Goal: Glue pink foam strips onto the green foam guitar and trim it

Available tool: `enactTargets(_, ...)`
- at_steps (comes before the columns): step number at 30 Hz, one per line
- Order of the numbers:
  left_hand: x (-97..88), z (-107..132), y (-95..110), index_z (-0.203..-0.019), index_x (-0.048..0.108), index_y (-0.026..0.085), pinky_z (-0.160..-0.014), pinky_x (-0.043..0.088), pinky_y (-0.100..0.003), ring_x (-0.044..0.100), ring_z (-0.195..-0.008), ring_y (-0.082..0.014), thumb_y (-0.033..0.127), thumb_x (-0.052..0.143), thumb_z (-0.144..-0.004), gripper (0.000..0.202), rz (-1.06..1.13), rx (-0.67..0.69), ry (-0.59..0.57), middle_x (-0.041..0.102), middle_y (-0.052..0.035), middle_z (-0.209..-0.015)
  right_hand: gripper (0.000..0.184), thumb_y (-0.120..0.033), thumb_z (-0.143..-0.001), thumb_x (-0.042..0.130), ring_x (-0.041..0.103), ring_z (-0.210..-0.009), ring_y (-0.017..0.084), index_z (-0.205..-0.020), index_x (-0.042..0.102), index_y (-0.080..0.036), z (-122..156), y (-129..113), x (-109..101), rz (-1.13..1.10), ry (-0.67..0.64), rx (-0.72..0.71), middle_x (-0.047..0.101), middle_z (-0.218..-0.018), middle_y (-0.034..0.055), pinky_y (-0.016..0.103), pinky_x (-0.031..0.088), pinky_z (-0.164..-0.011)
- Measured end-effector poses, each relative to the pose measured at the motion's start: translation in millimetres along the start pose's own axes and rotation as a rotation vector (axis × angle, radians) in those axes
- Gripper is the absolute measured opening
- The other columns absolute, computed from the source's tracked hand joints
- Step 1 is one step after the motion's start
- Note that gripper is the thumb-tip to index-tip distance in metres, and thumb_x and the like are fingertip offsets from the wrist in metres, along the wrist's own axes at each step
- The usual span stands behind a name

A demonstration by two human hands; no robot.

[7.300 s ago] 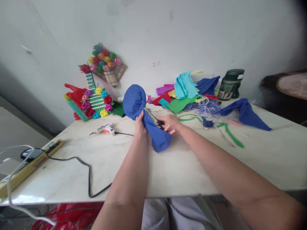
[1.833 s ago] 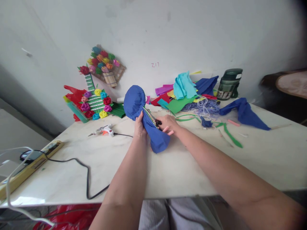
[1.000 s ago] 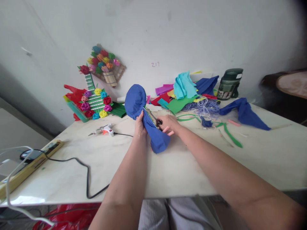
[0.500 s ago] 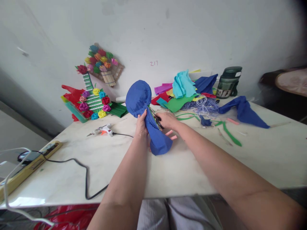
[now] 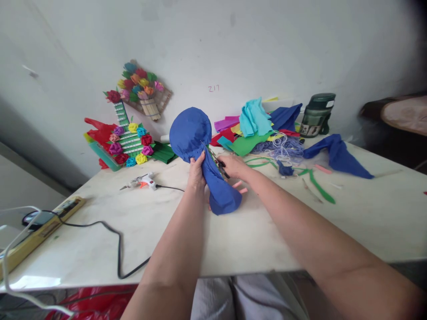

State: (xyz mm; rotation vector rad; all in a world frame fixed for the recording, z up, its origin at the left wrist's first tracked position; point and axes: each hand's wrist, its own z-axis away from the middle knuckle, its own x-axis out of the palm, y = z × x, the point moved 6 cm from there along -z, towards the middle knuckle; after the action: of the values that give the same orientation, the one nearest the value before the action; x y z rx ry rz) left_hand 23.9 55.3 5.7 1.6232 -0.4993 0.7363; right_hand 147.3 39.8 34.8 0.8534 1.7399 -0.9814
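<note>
- The blue piece [image 5: 191, 132] has a round, smooth-faced top, gathered into creases at the neck, and a folded tail that flares at its lower end; a little green shows along the tail's right edge.
- The left hand [image 5: 196, 172] is clamped on the neck, thumb on the near face, other fingers largely hidden.
- The right hand [image 5: 234, 167] is closed around the dark handles of the scissors [image 5: 223, 168], beside the green edge; how far the blades part cannot be told.
- The blue piece tilts over the table [image 5: 253, 240], top above the left hand, tail slanting down between both hands.
</note>
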Motion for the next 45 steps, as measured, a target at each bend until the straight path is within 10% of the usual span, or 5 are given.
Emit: enactTargets(45,-0.8,-1.2,1.7,-0.090,0.060,0.019,-0.067,0.054,-0.024,0.063,-0.056,-0.0116,0.027,0.067,-0.077,0.017,0.096,-0.098,-0.037,0.065,0.0025,-0.064,0.037,-0.039,-0.088,0.043,0.065,-0.086,0.023,-0.098,0.072,-0.019,9.3,-24.2,-16.9,0.036,0.200,-0.007,0.073,-0.091,0.0110,0.029,0.040,-0.070)
